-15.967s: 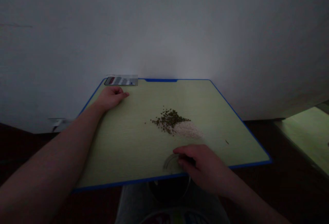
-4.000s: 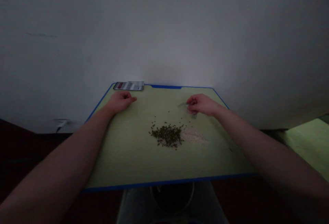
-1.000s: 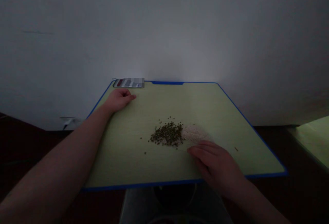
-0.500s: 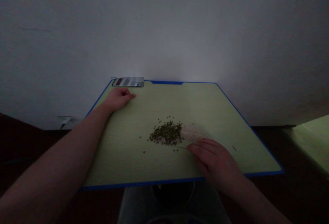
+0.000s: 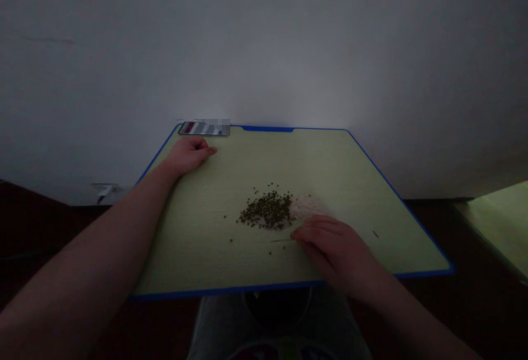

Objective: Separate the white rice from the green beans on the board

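My right hand (image 5: 336, 247) is closed in a pinch on a thin stick (image 5: 281, 240), whose free end points left over the tabletop, below a pile of small dark green beans (image 5: 268, 210). A pale heap of grains (image 5: 307, 206), looking like rice, touches the beans' right side and is partly hidden behind my right fingers. Two loose beans lie just below the stick. My left hand (image 5: 190, 153) rests on the table at the far left, fingers curled in and thumb pointing right, with nothing visible in it.
The light yellow-green table (image 5: 289, 159) has a blue edge and stands against a grey wall (image 5: 264, 46). A phone (image 5: 204, 129) lies at its far left corner. Another short thin stick (image 5: 375, 234) lies on the right. Below the front edge is a dark round shape (image 5: 278, 307).
My right hand has moved slightly left with the stick, whose tip now sits farther left and lower. One loose bean has shifted down and left. The left hand keeps its place.
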Demonstrator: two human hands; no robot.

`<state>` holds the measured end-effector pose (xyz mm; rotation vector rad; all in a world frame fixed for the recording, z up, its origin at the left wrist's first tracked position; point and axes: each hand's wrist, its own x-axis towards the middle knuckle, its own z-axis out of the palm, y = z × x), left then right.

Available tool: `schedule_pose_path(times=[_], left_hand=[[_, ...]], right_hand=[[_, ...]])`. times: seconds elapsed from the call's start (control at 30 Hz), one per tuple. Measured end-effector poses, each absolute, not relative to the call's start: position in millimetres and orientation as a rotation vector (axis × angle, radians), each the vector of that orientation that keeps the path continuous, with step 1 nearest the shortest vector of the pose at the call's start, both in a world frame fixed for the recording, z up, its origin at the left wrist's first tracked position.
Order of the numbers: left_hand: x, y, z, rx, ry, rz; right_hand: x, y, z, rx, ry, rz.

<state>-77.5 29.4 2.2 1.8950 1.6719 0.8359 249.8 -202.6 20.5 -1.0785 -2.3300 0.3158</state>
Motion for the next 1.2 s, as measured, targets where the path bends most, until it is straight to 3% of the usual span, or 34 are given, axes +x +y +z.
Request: schedule_pose_path(times=[0.23, 0.57, 0.97, 1.2], left_hand=[[-79, 30, 0, 1.894, 1.693, 0.838], [-77, 27, 4, 1.899, 1.7, 0.833], [-81, 34, -4, 1.932, 1.639, 0.868], [-81, 34, -1, 1.855, 1.612, 0.93]], right_hand=[[230, -191, 24, -1.323, -2.294, 0.599], [192, -180, 28, -1.234, -2.401, 0.763], [137, -107, 75, -1.275, -2.417, 0.536], [109, -29, 60, -1.375, -2.634, 0.641]])
